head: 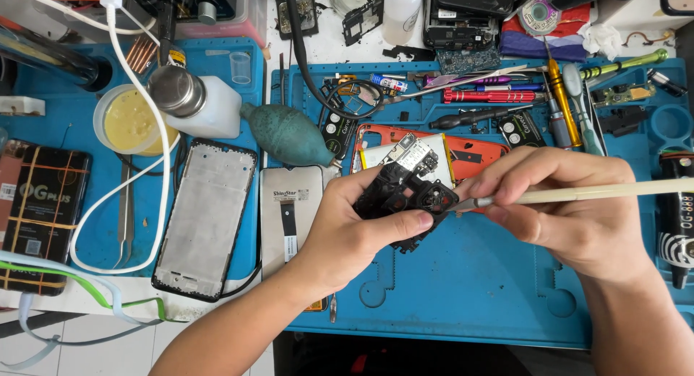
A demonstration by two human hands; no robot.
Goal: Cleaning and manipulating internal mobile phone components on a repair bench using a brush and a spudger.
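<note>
The bench (311,29) carries two blue work mats (470,289), and most things lie on them. On the left part lies an empty phone frame (204,217), already stripped, and beside it a grey phone panel (289,217) with a flat cable on its back. Further back rests the orange phone body (473,153) with its white battery (441,155) exposed, so the opening work looks done. A green rubber air blower (289,134) and a row of screwdrivers (484,95) lie near it.

The left hand (347,231) is closed around a black phone board part (408,199) and holds it lifted above the mat, just in front of the orange body. The right hand (571,202) pinches a thin brush with a pale handle (600,193), and its tip touches the black part. It seems the cleaning of this piece is in progress; putting the phone together is not yet begun, because all parts lie apart.
</note>
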